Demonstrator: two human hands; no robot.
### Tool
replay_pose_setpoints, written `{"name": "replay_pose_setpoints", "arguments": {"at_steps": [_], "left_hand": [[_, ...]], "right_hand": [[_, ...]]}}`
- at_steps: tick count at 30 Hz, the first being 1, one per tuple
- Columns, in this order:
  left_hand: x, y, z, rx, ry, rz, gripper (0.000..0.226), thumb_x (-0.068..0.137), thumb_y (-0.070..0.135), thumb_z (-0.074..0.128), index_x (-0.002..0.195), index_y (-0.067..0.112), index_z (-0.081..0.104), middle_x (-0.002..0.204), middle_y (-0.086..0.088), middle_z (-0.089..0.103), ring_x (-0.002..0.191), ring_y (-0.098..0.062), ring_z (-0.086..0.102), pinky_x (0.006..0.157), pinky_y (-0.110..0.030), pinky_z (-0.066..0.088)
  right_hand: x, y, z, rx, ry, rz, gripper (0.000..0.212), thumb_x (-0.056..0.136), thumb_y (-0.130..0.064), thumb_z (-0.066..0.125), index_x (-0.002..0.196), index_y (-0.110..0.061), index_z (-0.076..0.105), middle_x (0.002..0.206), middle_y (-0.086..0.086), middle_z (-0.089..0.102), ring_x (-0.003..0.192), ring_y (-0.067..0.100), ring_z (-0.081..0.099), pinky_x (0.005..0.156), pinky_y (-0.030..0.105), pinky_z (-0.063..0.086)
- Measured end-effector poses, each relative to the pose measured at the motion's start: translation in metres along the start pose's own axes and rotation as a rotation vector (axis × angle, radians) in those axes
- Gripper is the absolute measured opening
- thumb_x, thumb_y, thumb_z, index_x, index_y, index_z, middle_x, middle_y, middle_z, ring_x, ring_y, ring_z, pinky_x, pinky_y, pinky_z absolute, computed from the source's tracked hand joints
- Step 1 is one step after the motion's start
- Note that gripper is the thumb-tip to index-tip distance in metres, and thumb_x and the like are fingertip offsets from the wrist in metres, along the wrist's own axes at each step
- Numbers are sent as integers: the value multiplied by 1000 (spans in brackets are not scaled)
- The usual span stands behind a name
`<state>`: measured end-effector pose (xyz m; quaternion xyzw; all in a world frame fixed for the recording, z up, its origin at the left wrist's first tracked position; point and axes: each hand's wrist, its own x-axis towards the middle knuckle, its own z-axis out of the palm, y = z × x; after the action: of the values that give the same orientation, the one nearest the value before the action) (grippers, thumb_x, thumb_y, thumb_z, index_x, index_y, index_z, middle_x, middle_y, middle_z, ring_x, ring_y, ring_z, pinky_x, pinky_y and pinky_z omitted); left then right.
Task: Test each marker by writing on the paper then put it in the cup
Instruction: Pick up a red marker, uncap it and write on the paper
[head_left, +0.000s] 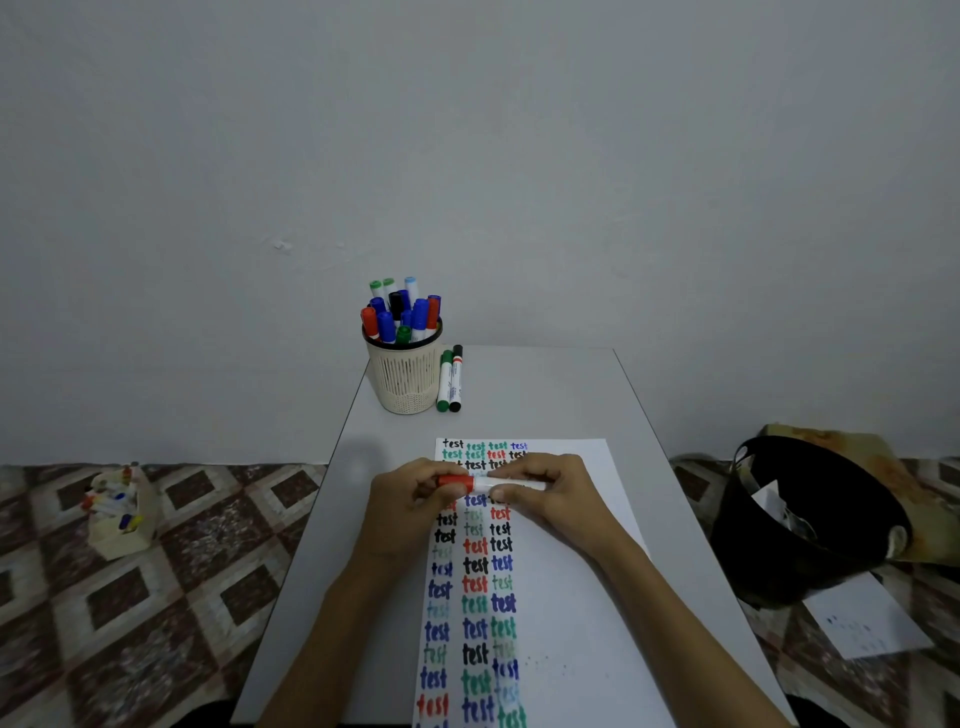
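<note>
Left hand (400, 512), right hand (553, 499): both hands pinching red marker (462, 482), axis sideways, cap leftward.

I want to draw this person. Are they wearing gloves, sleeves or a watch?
No gloves. The left hand and right hand are bare, and both forearms too, right down to the picture's edge: no sleeves, watch, bracelet or rings show.

Two lying markers (445, 382) (456, 379), one cup (408, 387)
</note>
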<state>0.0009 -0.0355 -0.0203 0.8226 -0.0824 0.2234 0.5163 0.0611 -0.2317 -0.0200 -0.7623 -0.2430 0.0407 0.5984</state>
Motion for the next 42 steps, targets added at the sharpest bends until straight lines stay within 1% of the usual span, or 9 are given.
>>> {"name": "replay_pose_setpoints", "arguments": {"at_steps": [5, 10, 14, 20, 24, 27, 31, 34, 42], "left_hand": [[1, 1, -2, 88, 6, 105, 31, 78, 36, 61, 91, 10, 73, 84, 2, 71, 76, -4, 66, 69, -21, 54], [0, 5, -3, 165, 23, 173, 27, 82, 31, 58, 90, 10, 73, 85, 0, 72, 76, -5, 65, 69, -24, 55], [0, 5, -2, 176, 36, 157, 26, 82, 31, 58, 91, 12, 72, 86, 1, 71, 76, -4, 65, 66, -23, 55], [-3, 8, 1, 63, 207, -36, 16, 81, 7, 67, 96, 13, 70, 86, 1, 70, 74, -2, 65, 63, -12, 51], [-3, 2, 4, 91, 146, -148, 36, 83, 6, 63, 117, 18, 59, 98, 8, 64, 81, 2, 63, 68, -9, 50], [-3, -4, 6, 199, 141, -202, 52, 85, 16, 60, 134, 16, 45, 115, 7, 57, 106, -9, 55, 91, -26, 45], [-2, -14, 9, 430, -18, -133, 51, 84, 35, 42, 129, 12, 52, 135, -2, 51, 124, -14, 45, 114, -37, 18], [-1, -18, 9, 459, -35, -134, 52, 85, 40, 39, 125, 13, 56, 136, -2, 51, 126, -14, 45, 116, -39, 15], [-1, -17, 9, 427, -26, -144, 52, 86, 42, 38, 125, 14, 56, 136, 0, 51, 128, -12, 42, 116, -33, 13]], "right_hand": [[0, -5, 2, 23, -40, 17, 19, 78, -19, 79, 93, -7, 77, 68, 3, 70, 50, 6, 56, 49, 20, 41], [0, -5, 1, 101, -94, 30, 15, 83, -16, 74, 91, -4, 75, 59, 16, 61, 36, 10, 38, 38, 19, 29], [5, -7, 0, 42, -131, 23, 17, 83, -23, 75, 93, -10, 75, 64, 2, 65, 49, 8, 52, 50, 24, 40], [34, -26, -3, -565, -259, -139, 31, 80, -48, 71, 104, -28, 72, 90, -6, 74, 71, 8, 67, 63, 34, 54], [58, -38, 5, -957, -308, -259, 24, 82, -37, 71, 102, -24, 69, 96, -8, 67, 84, 7, 54, 75, 26, 40], [83, -51, -1, -1105, -135, -279, 22, 86, -31, 66, 107, -23, 68, 102, -7, 64, 93, 10, 48, 85, 26, 36], [115, -88, -7, -518, 247, -330, 23, 85, -18, 69, 107, -14, 64, 88, -3, 65, 76, 9, 59, 74, 32, 55], [136, -119, 3, -175, 365, -401, 45, 87, -12, 68, 126, -14, 47, 82, -2, 62, 71, 10, 65, 64, 24, 58], [165, -110, 44, -339, 273, -435, 52, 88, -10, 67, 132, -21, 41, 76, 6, 65, 67, 16, 65, 61, 28, 58]]}}
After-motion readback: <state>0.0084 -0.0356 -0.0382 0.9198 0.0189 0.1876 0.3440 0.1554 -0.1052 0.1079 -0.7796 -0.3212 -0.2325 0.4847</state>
